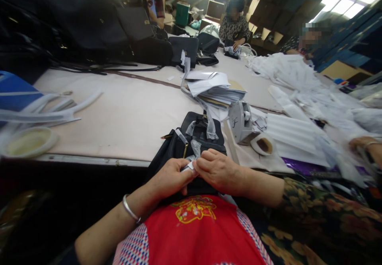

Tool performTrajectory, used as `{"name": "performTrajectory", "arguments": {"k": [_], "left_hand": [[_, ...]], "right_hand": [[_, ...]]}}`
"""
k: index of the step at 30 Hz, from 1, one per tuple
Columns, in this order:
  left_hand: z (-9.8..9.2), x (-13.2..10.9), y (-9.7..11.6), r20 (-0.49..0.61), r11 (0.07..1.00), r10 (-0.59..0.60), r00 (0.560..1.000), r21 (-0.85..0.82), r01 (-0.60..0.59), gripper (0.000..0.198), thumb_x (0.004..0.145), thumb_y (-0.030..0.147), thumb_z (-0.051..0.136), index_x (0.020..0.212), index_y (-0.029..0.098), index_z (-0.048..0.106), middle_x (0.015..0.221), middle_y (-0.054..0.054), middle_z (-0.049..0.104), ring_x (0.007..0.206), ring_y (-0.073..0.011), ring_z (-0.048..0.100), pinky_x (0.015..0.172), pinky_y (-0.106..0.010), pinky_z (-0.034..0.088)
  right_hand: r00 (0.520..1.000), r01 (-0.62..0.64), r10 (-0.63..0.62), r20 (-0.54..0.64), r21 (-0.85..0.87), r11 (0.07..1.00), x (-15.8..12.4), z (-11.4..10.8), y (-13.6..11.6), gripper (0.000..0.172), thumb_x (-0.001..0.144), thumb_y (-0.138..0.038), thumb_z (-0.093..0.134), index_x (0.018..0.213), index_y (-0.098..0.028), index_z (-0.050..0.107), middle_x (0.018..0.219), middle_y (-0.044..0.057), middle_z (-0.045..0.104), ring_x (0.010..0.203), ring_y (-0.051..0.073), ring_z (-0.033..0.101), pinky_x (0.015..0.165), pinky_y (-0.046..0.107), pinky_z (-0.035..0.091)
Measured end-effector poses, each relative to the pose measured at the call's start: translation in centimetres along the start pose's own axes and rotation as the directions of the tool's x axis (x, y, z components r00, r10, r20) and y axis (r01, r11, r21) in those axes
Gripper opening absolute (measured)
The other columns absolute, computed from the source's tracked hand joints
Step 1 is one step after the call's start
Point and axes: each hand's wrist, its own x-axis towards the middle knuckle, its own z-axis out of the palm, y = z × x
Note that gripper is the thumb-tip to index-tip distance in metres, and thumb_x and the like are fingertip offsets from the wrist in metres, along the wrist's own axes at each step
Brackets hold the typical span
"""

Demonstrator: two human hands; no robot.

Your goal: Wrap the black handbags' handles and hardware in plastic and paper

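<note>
Black bag [175,147] is rested at the desk's [119,113] edge, seemingly for close reach; white slip [190,165] is pinched by left hand [170,177] and right hand [219,172].

My left hand [170,178] and right hand [219,172] hide the low part of the black bag [174,149], and they cover so much of the small white slip [190,165] that I can't read it. On my left, the blue thing [14,92] is cut off at the edge, and the round ring [49,142] looks blurry. Another person's hand [362,141] is blurry at the right edge.
</note>
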Motion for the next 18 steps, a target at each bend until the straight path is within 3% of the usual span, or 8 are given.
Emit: {"name": "performTrajectory", "arguments": {"k": [5, 11, 14, 16, 18], "left_hand": [[0.1, 0.2, 0.0, 0.012, 0.983, -0.091, 0.996, -0.159, 0.092, 0.035, 0.084, 0.050, 0.057, 0.075, 0.017, 0.059, 0.052, 0.000, 0.058, 0.039, -0.0116, 0.053, 0.038, -0.019, 0.035], [0.5, 0.4, 0.4, -0.051, 0.991, -0.100, 0.994, -0.097, 0.095, 0.044, 0.086, 0.059, 0.056, 0.074, 0.016, 0.058, 0.043, 0.001, 0.054, 0.034, -0.0086, 0.043, 0.036, -0.017, 0.027], [0.5, 0.4, 0.2, -0.090, 0.993, -0.101, 0.991, -0.078, 0.094, 0.044, 0.088, 0.059, 0.054, 0.080, 0.016, 0.060, 0.044, 0.001, 0.055, 0.035, -0.0080, 0.042, 0.037, -0.017, 0.026], [0.5, 0.4, -0.2, -0.113, 0.993, -0.097, 0.989, -0.082, 0.088, 0.042, 0.088, 0.057, 0.056, 0.086, 0.016, 0.062, 0.046, 0.002, 0.056, 0.036, -0.0083, 0.043, 0.037, -0.017, 0.026], [0.5, 0.4, -0.4, -0.131, 0.992, -0.096, 0.987, -0.091, 0.084, 0.041, 0.088, 0.056, 0.056, 0.089, 0.016, 0.062, 0.046, 0.002, 0.056, 0.036, -0.0084, 0.043, 0.037, -0.017, 0.026]], "right_hand": [[0.990, -0.045, 0.040, -0.137, -0.030, 0.999, -0.9, 1.5, -0.2, 0.023, 0.098, -0.016, 0.049, 0.084, -0.014, 0.066, 0.083, 0.008, 0.058, 0.075, 0.020, 0.042, 0.065, 0.037, 0.028], [0.951, -0.121, 0.100, -0.293, -0.055, 0.991, -1.1, 2.4, -0.9, 0.021, 0.099, -0.014, 0.047, 0.094, -0.011, 0.067, 0.075, 0.006, 0.058, 0.072, 0.019, 0.046, 0.062, 0.036, 0.029], [0.930, -0.179, 0.169, -0.325, -0.001, 0.984, -1.9, 2.2, -0.8, 0.020, 0.100, -0.018, 0.048, 0.106, -0.012, 0.066, 0.082, 0.007, 0.064, 0.077, 0.019, 0.053, 0.066, 0.035, 0.036], [0.890, -0.247, 0.263, -0.372, 0.090, 0.965, -3.4, 1.6, 0.2, 0.019, 0.098, -0.022, 0.054, 0.110, -0.014, 0.066, 0.091, 0.008, 0.067, 0.084, 0.020, 0.057, 0.074, 0.035, 0.043], [0.776, -0.384, 0.432, -0.459, 0.199, 0.902, -5.7, 0.3, 1.9, 0.018, 0.094, -0.022, 0.060, 0.108, -0.015, 0.068, 0.096, 0.010, 0.068, 0.089, 0.021, 0.060, 0.079, 0.036, 0.048]]}}
